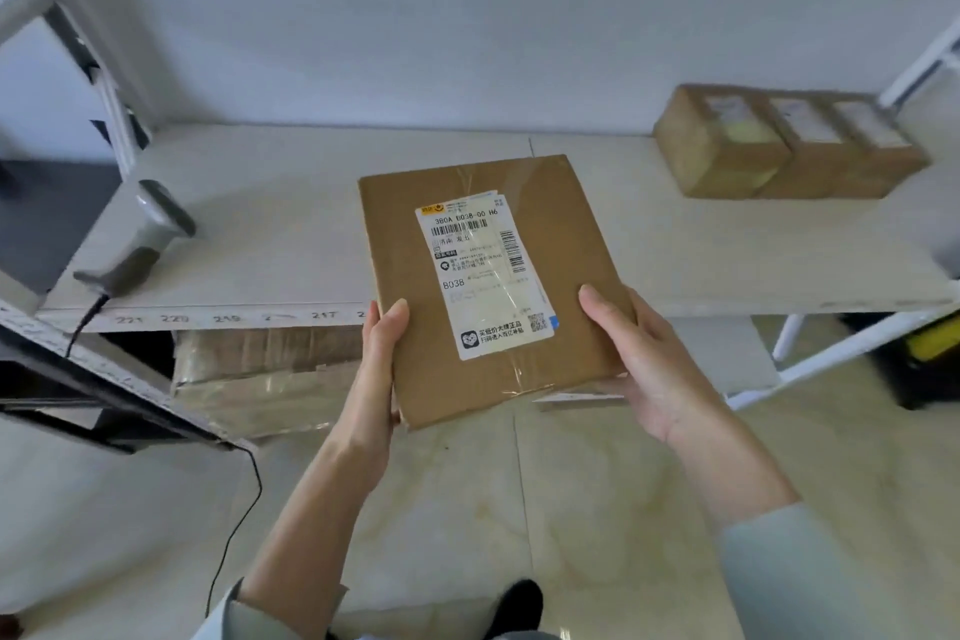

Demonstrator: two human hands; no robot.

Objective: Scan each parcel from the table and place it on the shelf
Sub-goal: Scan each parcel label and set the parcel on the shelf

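A flat brown cardboard parcel (561, 244) with a white shipping label facing up is held over the front edge of the white shelf (270, 224). My left hand (376, 359) grips its near left edge, thumb on top. My right hand (639, 353) grips the near right edge, thumb on top and fingers underneath. A grey handheld barcode scanner (143, 239) lies on the shelf's left end, its black cable hanging down to the floor.
Three brown labelled boxes (784, 146) stand in a row at the shelf's back right. A larger taped parcel (260, 374) sits on the lower level under the shelf. Metal uprights (111, 120) frame the left side. Tiled floor lies below.
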